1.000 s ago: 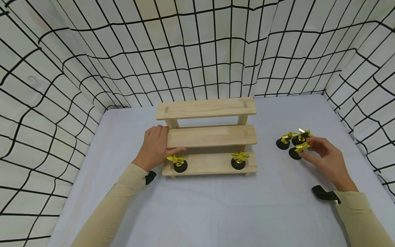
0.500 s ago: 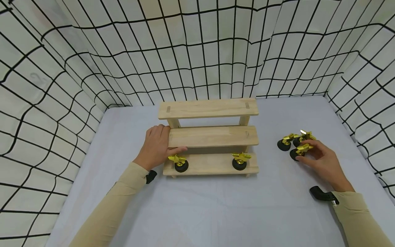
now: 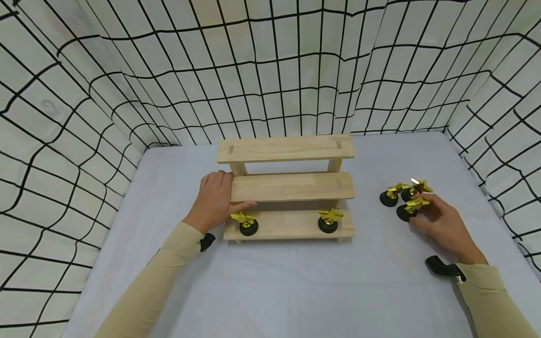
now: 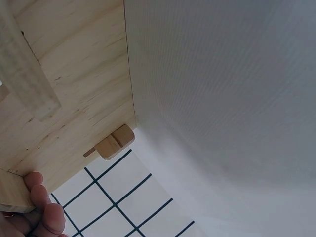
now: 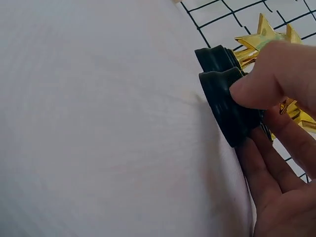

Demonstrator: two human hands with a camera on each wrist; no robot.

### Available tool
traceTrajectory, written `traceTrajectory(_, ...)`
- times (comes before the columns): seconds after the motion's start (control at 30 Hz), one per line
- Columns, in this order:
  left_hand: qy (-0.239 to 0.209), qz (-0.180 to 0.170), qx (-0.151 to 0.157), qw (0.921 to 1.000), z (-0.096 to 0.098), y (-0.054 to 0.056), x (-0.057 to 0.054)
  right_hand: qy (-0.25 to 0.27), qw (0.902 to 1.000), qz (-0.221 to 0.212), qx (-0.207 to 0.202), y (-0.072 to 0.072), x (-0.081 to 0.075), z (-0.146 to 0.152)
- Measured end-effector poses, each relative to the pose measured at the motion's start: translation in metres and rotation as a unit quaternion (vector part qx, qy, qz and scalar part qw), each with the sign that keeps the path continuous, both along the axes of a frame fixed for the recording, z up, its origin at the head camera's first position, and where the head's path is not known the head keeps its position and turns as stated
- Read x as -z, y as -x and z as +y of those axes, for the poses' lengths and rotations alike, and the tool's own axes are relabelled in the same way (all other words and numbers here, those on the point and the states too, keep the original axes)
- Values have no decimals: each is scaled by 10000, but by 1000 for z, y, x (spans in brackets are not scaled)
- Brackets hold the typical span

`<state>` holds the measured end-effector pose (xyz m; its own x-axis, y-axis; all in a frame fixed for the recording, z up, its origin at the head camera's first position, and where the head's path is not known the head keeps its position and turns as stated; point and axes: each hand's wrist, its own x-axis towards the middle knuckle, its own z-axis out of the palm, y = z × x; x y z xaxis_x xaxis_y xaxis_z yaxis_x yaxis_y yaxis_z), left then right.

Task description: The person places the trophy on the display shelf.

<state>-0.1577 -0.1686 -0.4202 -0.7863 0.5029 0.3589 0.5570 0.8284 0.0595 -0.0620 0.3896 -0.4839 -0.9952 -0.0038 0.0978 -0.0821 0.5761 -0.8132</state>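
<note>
A three-step wooden display stand [image 3: 291,187] stands on the white-covered table. My left hand [image 3: 211,199] grips the left end of its middle step, thumb along the front and fingertips [image 4: 52,217] curled round the board's end in the left wrist view. My right hand [image 3: 445,227] pinches the nearest small gold star trophy [image 3: 405,214] at the right, with the thumb pressed on its black base [image 5: 222,103] and fingers on its other side. That trophy is upright, close over the table. Two similar trophies, the left one [image 3: 389,198] and the back one [image 3: 417,185], stand just behind it.
On the stand's lowest step are two more star trophies, a left one [image 3: 248,227] and a right one [image 3: 328,224]. Black grid netting [image 3: 270,75] over white walls borders the table [image 3: 287,291] at the back and both sides.
My right hand has shifted slightly left, and its thumb has moved down from near the star to the nearest trophy's base. The left hand keeps its hold on the stand.
</note>
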Motion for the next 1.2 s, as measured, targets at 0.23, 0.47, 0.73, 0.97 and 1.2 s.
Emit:
traceTrajectory(0.23, 1, -19, 2, 10000, 0, -2, -1, -308, 9992, -180, 193, -2, 0, 0)
traceTrajectory(0.47, 5, -41, -32, 10000, 1, -2, -1, -446, 9988, -78, 168, -3, 0, -1)
traceTrajectory(0.73, -19, -107, -94, 9999, 1, -2, 0, -697, 9975, 18, 117, -2, -1, -4)
traceTrajectory(0.97, -82, -136, -87, 9998, 1, -1, 0, -687, 9975, 7, 156, -1, 0, -6)
traceTrajectory(1.2, -74, -83, -45, 9999, 1, -1, 1, -552, 9983, 75, 176, -1, 1, -9)
